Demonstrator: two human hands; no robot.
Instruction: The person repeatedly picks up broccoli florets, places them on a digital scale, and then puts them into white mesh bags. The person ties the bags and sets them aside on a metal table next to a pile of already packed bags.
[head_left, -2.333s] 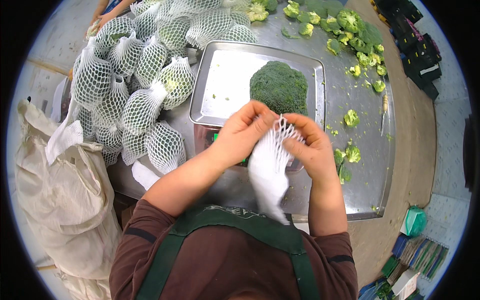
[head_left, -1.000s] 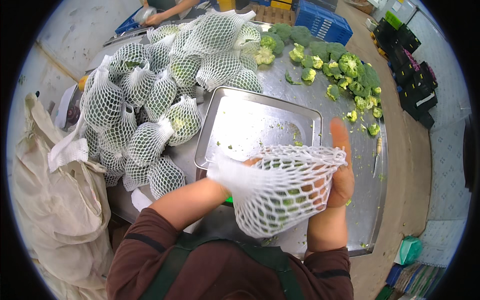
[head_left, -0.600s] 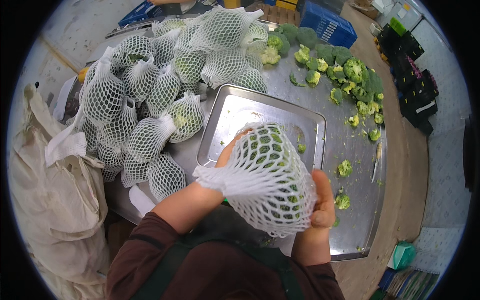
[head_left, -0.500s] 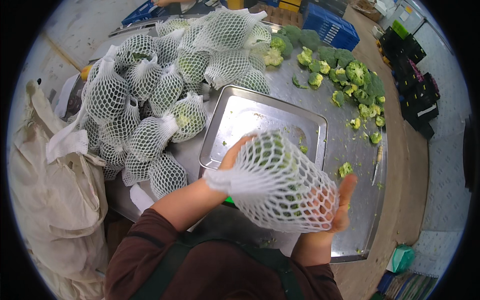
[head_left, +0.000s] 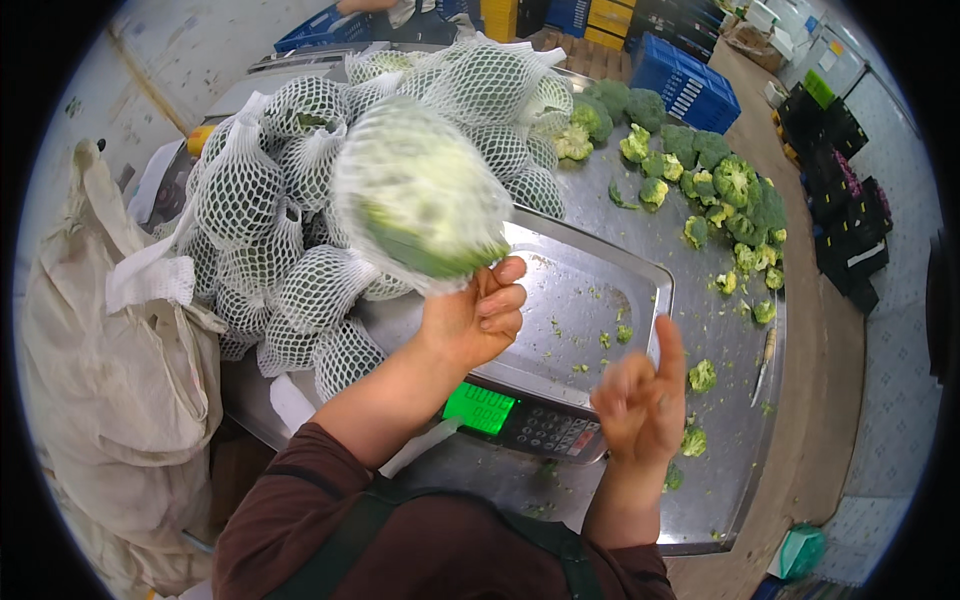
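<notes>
My left hand is closed on the lower end of a broccoli bundle in a white foam net. The bundle is smeared by motion and hangs over the left edge of the metal tray, in front of the netted pile. Pale cut pieces and green leaf show through the mesh. To the right, my right hand holds nothing, its index finger raised and its other fingers loosely bent and apart. It hovers by the tray's front right corner. The metal tray rests on a scale with a lit green display and holds small green crumbs.
Several netted broccoli bundles are piled at the left on the steel table. Loose broccoli heads and florets lie at the right, near a knife. A blue crate stands behind. A beige cloth hangs at the left.
My left hand has swung the netted broccoli bundle left and away from me. My right hand has come off the net, and the tray and scale display are now uncovered.
</notes>
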